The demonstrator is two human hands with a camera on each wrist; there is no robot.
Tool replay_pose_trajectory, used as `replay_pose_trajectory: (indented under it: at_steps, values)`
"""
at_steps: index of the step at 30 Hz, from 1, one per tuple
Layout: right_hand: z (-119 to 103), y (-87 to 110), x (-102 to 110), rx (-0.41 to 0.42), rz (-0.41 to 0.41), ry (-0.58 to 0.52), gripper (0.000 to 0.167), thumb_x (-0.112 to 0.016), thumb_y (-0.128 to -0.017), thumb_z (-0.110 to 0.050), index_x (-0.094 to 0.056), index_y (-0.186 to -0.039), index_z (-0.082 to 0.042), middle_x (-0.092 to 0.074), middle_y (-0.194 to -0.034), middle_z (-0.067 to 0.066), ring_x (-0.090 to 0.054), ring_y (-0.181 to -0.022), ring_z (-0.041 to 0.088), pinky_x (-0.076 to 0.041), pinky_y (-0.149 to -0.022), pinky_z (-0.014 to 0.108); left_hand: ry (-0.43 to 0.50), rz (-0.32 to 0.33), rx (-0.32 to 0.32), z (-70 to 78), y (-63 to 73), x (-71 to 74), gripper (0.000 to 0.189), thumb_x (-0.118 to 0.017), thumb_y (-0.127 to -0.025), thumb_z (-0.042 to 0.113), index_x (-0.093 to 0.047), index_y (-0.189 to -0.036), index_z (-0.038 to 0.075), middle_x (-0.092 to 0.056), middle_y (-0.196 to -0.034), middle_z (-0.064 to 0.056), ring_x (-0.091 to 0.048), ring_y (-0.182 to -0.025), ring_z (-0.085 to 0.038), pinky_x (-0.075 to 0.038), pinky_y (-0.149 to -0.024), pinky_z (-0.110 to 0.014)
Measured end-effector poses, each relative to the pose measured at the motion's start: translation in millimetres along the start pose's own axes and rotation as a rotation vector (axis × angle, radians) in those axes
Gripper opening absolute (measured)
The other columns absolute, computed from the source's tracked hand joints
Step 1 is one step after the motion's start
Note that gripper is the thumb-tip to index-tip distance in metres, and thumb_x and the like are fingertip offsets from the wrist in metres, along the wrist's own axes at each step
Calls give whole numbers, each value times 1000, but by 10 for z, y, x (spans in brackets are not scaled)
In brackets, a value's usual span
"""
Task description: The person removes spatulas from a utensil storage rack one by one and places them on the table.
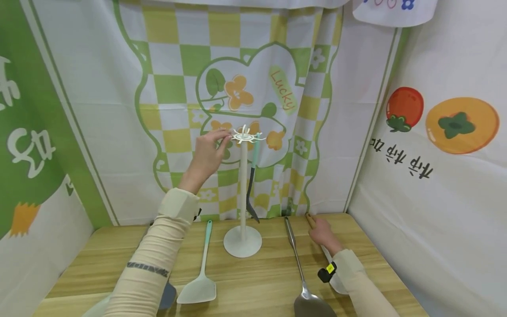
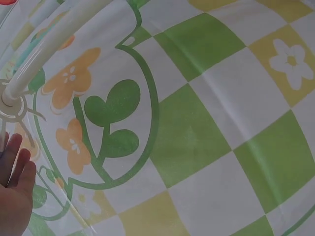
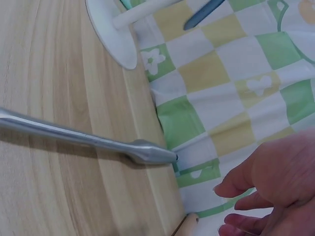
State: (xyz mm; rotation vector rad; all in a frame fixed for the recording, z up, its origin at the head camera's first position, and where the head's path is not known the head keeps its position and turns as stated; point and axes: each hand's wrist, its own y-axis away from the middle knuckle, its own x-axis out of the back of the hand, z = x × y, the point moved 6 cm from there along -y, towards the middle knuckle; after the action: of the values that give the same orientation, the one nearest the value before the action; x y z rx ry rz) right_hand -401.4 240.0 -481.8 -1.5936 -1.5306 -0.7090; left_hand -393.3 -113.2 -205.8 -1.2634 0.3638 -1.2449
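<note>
A white utensil rack (image 1: 243, 189) stands upright at the table's back, with a ring of hooks (image 1: 244, 137) on top. My left hand (image 1: 210, 152) pinches the ring's left edge between thumb and fingertips; in the left wrist view the fingers (image 2: 17, 162) are beside the hooks. A utensil with a mint handle and dark lower part (image 1: 251, 185) hangs on the rack's right side. My right hand (image 1: 324, 233) is by a wooden-handled utensil (image 1: 311, 220) at the back right. In the right wrist view its fingers (image 3: 246, 179) are spread apart, off the wooden handle end (image 3: 188, 224).
A mint-handled spatula (image 1: 203, 268) lies left of the rack base, and a metal utensil (image 1: 299, 259) lies to its right. A dark blue utensil (image 1: 168, 296) is partly hidden under my left sleeve. A checkered curtain (image 1: 170, 88) hangs behind the wooden table (image 1: 253, 281).
</note>
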Motion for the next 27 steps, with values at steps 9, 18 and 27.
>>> replay_pose_trajectory:
  at_steps: [9,18,27]
  values:
    - [-154,-42,36,37,26,-38,58,-55,-87,4,-41,-141,22,-49,-139,41,-45,-132,55,-43,-111,60,-96,103,-77,71,11,34,12,-70,-90,-7,-77,-100,-8,-76,-104,-22,-71,-103,-39,-57,-100,-44]
    - [-553,-125,107,146,102,-316,50,-59,-98,-6,-47,-142,14,-55,-138,34,-58,-119,47,-53,-100,55,-192,45,-17,63,6,-29,12,-69,-90,-8,-78,-99,-5,-76,-102,-20,-70,-98,-37,-59,-90,-44]
    - [-1192,-189,305,266,130,-641,47,-60,-101,-5,-48,-144,10,-55,-140,31,-56,-124,44,-48,-107,54,-272,14,0,144,-4,-60,17,-64,-90,-15,-77,-97,-8,-76,-102,-21,-70,-96,-38,-62,-85,-42]
